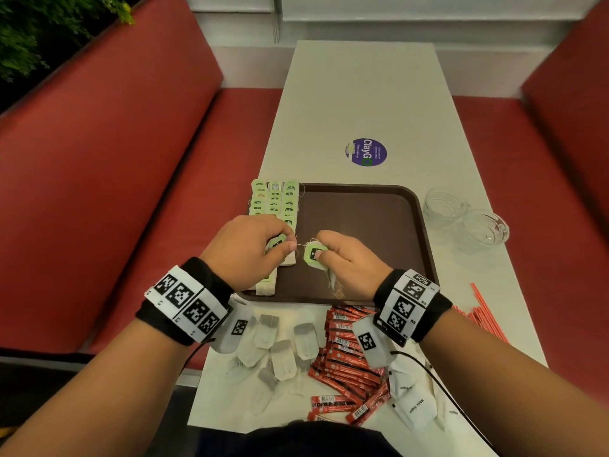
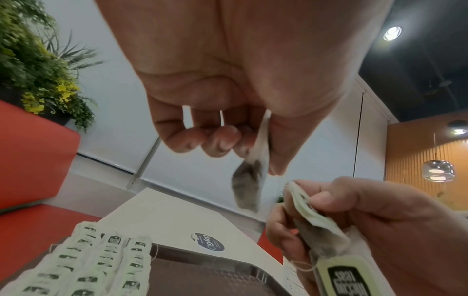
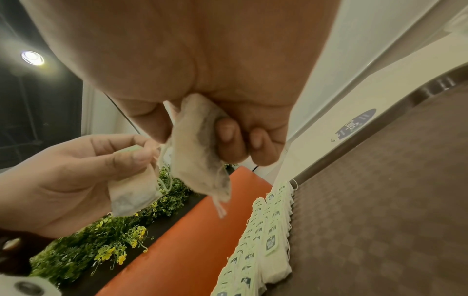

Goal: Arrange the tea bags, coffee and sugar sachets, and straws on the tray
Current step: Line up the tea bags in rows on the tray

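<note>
A: Brown plastic tray [image 1: 362,219] lies on the white table [image 1: 362,94], its long axis across the table's width. What occupies its left edge?

B: Rows of tea bags [image 1: 275,201], green tags uppermost, run along the left edge from the far corner toward the near one. The rows' long axis follows that edge; each bag overlaps the next like a shingle.

A: And the hands?

B: Both hover over the tray's near-left part. The left hand [image 1: 250,249] has its fingers curled, thumb and forefinger pinching one tea bag [image 2: 249,184]; in the left wrist view that bag hangs downward from the pinch, long axis near vertical. The right hand [image 1: 349,262] is likewise closed around a second tea bag [image 3: 200,160], whose green tag [image 1: 314,253] faces up while the pouch droops below the fingers toward the tray's near edge. A thin string [image 1: 300,244] runs between the two hands.

A: What lies off the tray?

B: Near the table's front edge: loose tea bags [image 1: 280,351] scattered at varied angles, red coffee sachets [image 1: 349,367] in a heap just right of them, and white sugar sachets [image 1: 415,404] toward the near-right corner. Red straws [image 1: 484,311] lie along the right edge, pointing diagonally away. Two glass cups [image 1: 468,219] stand just beside the tray's right rim.
</note>
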Demonstrator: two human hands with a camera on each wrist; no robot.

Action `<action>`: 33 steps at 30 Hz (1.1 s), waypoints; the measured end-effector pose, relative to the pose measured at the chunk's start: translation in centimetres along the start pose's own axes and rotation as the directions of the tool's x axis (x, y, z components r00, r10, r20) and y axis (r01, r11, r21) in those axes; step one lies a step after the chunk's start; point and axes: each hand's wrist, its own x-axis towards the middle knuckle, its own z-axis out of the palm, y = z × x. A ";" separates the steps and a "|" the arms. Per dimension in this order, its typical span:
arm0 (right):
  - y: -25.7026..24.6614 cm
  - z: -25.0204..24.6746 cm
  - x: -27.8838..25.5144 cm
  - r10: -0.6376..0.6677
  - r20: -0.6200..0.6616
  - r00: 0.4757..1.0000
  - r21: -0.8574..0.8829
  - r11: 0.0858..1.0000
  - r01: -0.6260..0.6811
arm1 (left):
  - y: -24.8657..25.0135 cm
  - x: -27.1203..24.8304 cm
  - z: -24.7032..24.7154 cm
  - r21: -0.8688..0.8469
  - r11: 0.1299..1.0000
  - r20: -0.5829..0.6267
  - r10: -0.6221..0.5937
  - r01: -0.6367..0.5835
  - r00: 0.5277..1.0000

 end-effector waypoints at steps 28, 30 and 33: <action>1.3 -1.9 -0.4 0.044 -0.129 0.991 -0.077 0.996 -0.054 | -2.3 -0.9 -2.7 -0.078 0.983 -0.091 -0.176 0.169 0.980; 1.4 -2.1 -0.4 0.054 -0.129 0.990 -0.083 0.994 -0.065 | -2.5 -1.0 -3.1 -0.083 0.981 -0.143 -0.186 0.175 0.972; 1.4 -2.1 -0.4 0.054 -0.104 0.993 -0.094 0.994 -0.064 | -2.6 -1.0 -3.6 -0.122 0.974 -0.217 -0.215 0.192 0.952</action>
